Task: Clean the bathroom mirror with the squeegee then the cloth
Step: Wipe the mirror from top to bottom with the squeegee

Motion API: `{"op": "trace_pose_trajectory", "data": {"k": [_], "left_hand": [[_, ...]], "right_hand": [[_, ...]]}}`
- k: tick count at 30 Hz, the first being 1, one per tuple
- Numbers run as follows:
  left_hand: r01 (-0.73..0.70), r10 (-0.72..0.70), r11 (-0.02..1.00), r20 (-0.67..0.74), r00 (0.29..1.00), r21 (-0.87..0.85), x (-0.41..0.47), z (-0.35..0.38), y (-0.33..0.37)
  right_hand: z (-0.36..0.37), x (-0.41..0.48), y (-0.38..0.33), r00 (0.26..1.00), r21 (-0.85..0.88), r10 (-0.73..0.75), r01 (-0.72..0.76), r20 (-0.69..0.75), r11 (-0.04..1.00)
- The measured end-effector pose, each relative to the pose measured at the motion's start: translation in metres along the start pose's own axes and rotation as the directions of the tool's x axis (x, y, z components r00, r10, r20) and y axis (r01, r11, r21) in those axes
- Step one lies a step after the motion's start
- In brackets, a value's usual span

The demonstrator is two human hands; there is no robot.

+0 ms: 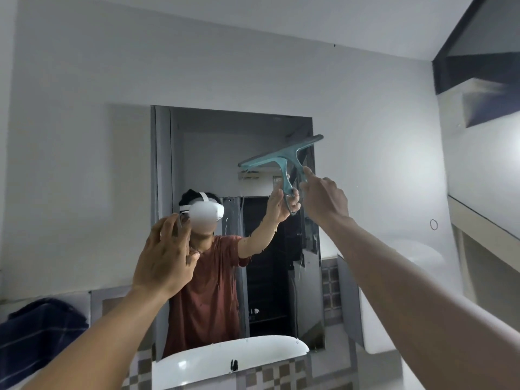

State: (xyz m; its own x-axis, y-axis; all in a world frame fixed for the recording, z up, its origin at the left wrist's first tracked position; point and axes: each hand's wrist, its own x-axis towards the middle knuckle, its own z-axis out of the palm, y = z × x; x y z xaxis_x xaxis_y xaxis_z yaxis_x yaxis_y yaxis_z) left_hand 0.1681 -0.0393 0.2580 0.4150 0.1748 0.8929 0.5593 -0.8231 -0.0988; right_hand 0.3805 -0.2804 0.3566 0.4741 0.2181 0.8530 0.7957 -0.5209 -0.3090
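Your teal squeegee (284,161) sits in your right hand (323,199), its blade tilted up to the right against the upper right of the mirror (213,153). The dark blue cloth (42,330) lies bunched, well below your left hand (166,257).

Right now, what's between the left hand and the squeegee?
Only bare mirror glass, in the head view; the left hand is apart from the squeegee, which the right hand holds.

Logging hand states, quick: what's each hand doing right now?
Left hand: open, fingers spread, holding nothing.
Right hand: closed on the squeegee handle.
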Motion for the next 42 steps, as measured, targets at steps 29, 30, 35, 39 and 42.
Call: {"op": "trace_pose_trajectory", "data": {"k": [29,30,35,39,42], "left_hand": [[-0.058,0.058,0.998,0.021,0.998,-0.003,-0.041,0.001,-0.007],[-0.061,0.061,0.998,0.028,0.998,-0.008,-0.047,0.003,-0.007],[-0.075,0.073,0.997,0.072,0.995,0.027,-0.068,0.014,-0.011],[-0.068,0.064,0.997,0.082,0.995,0.046,-0.082,0.017,-0.011],[-0.058,0.054,0.998,0.081,0.995,0.039,-0.091,0.022,-0.012]], "right_hand": [[0.051,-0.071,-0.051,0.968,0.387,0.178,-0.234,0.176,0.892],[0.052,-0.073,-0.056,0.962,0.414,0.190,-0.256,0.194,0.873],[0.052,-0.086,-0.079,0.954,0.539,0.218,-0.296,0.206,0.789],[0.062,-0.099,-0.099,0.943,0.584,0.244,-0.331,0.225,0.741],[0.076,-0.108,-0.112,0.936,0.609,0.243,-0.350,0.254,0.712]]}}
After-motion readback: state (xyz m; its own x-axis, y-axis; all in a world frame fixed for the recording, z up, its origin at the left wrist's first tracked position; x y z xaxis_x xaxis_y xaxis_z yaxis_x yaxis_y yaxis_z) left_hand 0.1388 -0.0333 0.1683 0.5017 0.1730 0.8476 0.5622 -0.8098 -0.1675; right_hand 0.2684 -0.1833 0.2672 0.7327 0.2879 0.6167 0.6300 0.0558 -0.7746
